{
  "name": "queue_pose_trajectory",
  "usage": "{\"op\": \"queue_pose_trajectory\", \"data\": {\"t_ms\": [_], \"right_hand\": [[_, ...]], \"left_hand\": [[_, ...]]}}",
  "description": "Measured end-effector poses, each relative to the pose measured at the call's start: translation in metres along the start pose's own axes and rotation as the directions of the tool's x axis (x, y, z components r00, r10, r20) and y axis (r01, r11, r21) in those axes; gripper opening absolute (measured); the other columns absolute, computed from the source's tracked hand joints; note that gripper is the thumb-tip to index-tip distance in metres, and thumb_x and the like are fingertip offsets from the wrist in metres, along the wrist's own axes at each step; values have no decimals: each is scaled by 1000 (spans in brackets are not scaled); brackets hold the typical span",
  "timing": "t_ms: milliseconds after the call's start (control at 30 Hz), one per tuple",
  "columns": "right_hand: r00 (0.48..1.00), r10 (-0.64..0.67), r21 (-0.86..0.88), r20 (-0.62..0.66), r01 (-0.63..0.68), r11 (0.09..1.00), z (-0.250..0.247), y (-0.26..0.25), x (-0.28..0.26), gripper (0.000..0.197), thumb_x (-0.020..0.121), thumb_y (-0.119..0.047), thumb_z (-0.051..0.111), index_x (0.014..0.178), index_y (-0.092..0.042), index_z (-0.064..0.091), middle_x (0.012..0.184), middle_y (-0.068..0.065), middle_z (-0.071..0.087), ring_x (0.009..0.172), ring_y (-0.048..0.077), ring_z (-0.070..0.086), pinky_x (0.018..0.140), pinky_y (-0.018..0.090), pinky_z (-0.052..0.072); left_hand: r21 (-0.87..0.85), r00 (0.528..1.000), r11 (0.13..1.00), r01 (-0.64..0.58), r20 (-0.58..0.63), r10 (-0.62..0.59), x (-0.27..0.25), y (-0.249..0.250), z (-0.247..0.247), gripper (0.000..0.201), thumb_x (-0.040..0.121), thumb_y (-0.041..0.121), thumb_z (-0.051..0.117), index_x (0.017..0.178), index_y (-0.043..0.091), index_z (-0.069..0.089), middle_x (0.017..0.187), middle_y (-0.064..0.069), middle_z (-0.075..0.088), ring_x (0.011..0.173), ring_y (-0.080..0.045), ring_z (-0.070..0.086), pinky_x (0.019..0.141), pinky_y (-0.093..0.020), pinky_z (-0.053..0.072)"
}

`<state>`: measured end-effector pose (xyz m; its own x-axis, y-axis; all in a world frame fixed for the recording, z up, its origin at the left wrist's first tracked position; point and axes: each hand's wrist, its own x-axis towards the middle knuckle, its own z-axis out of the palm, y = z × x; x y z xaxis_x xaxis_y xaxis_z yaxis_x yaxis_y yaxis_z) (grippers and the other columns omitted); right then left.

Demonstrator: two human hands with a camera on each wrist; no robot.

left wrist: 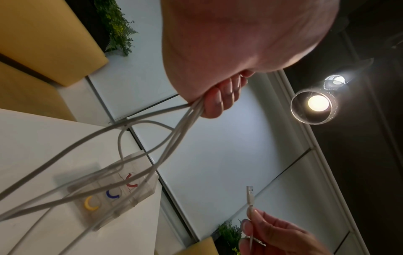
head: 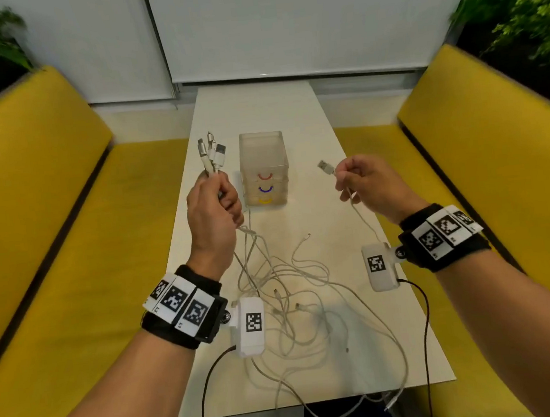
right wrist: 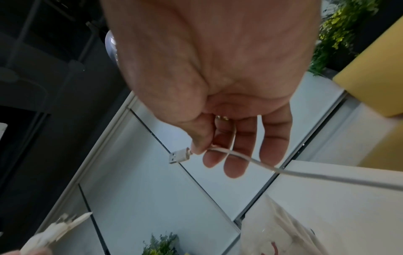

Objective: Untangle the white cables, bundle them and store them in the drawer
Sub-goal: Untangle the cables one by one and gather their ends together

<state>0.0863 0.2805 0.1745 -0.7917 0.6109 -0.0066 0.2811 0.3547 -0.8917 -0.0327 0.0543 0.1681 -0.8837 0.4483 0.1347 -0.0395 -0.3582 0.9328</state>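
Head view: left hand [head: 213,211] is fisted round a bunch of white cables [head: 295,293] just below their plugs [head: 211,150], which stick up above the fist; right hand [head: 368,182] pinches one more USB plug [head: 326,167] between thumb and forefinger, other fingers loosely curled. The rest of the cables lies in a loose knot on the tabletop [head: 257,109] between the wrists, loops crossing many times, one strand hanging off the near edge. Drawer box [head: 264,169] stands just behind the left hand, all three drawers look closed. Risk, as I judge it: pulling either hand up or apart now could cinch the crossings tighter instead of freeing them; the right hand's strand runs down into the knot, so a hard tug may drag the whole pile or slip the plug out of that light pinch. Strands also trail close by the box, so a lift could snag and tip it. Left wrist view: fingers [left wrist: 218,101] are curled round several strands that fan down toward the tabletop across the box [left wrist: 113,191]; if the grip loosens, sorted ends drop back into the mess. Right hand [left wrist: 281,236] shows low with its plug [left wrist: 250,195] upright. Right wrist view: thumb and forefinger pinch right behind the plug [right wrist: 180,155], cable running off right; middle, ring and little fingers [right wrist: 237,155] are extended, not helping, so hold looks weak. Left hand's plugs [right wrist: 63,226] blur at lower left.
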Motion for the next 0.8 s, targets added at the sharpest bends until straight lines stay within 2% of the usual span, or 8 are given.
{"op": "queue_pose_trajectory", "data": {"t_ms": [133,233,300,400,500,567,700,800], "right_hand": [[999,-48,16,-10,48,999,-5,0,-1,10,97,-3,58,101,-3,67,84,11,70,68,16,64,58,27,48],[997,-78,11,0,78,997,10,1,-3,19,94,3,60,107,-5,70,83,13,73,65,14,64,55,16,49],[998,-66,22,-18,67,998,27,4,-3,18,92,6,60,103,-2,72,81,15,73,63,15,62,56,13,49],[999,-7,72,-42,10,997,55,9,-9,17,90,8,59,91,-2,71,76,17,72,58,15,61,53,16,49],[997,39,136,-70,-29,990,77,17,-19,10,88,5,62,90,0,70,80,20,73,60,21,65,58,28,52],[994,58,220,-91,-37,975,87,17,-25,4,89,-2,67,89,0,70,79,19,72,59,24,68,58,35,54],[990,57,350,-132,-7,937,95,7,-30,9,90,-10,72,85,-3,71,78,22,73,58,25,66,55,37,54],[985,34,378,-168,33,925,98,-1,-31,4,88,-6,72,86,-2,72,78,22,74,61,24,66,55,36,56]], "left_hand": [[46,1000,999,21,21,-22,1,-7,5,32,108,18,39,76,19,36,60,6,31,53,-11,23,48,-26,21],[94,998,995,30,53,-36,1,-18,13,28,110,21,38,83,16,44,61,8,36,54,-8,29,50,-25,25],[146,996,988,41,69,-51,-1,-29,18,28,110,22,38,86,16,50,62,8,38,53,-7,31,51,-24,27],[234,991,970,65,96,-89,-3,-50,27,27,110,27,40,91,18,56,62,11,41,53,-6,35,52,-27,31],[316,987,946,73,110,-113,-7,-67,35,26,109,30,44,102,11,61,68,13,52,59,-3,46,59,-22,39],[319,986,944,90,103,-129,-11,-74,41,27,108,29,47,109,6,61,79,7,61,62,0,54,59,-20,44],[233,987,964,132,59,-149,-13,-77,49,25,106,23,52,113,0,57,99,-14,71,73,-9,67,56,-21,52],[291,992,949,119,1,-125,-7,-76,46,24,105,26,54,108,3,61,95,-11,71,75,-11,65,57,-21,51]]}}
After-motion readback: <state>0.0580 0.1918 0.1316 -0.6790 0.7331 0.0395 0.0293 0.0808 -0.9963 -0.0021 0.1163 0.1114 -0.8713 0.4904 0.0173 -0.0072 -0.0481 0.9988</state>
